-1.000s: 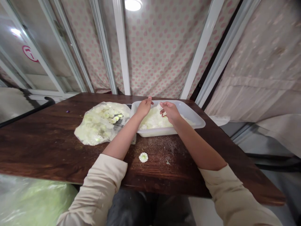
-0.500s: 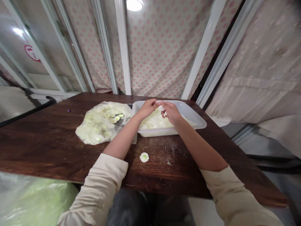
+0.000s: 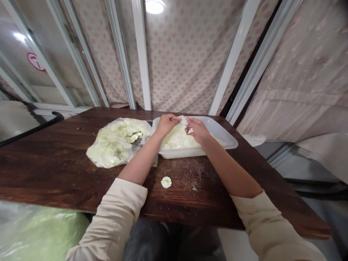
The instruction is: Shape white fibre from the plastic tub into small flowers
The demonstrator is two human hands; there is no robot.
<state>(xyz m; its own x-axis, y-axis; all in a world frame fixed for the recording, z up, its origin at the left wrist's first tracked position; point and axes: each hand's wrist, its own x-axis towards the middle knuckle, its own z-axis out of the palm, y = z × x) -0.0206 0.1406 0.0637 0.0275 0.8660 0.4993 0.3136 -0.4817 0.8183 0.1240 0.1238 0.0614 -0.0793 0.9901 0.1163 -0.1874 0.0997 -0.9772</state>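
Above a white plastic tub [image 3: 230, 142], my left hand [image 3: 167, 123] and my right hand [image 3: 198, 129] pinch a thin white petal-like piece [image 3: 183, 120] between them, one side each. A small pale piece [image 3: 190, 131] also sits in the curled lower fingers of my right hand. White and pale-green pieces [image 3: 175, 137] fill the bottom of the tub. Left of it lies an open clear plastic bag [image 3: 108, 145] full of pale-green and white flower-like pieces. One white scalloped flower piece with a greenish middle [image 3: 166, 182] lies on the table, nearer to me.
The dark wooden table [image 3: 49, 159] has whitish specks in front of the tub. A large bag with pale-green contents [image 3: 46, 232] stands below its front left edge. Behind are a dotted curtain [image 3: 185, 54] and white frames. A tiny purple bit [image 3: 78, 128] lies at far left.
My hands have drawn slightly apart, and more of the white piece shows spread between the fingertips. The bag, the tub and the single flower piece stay put.
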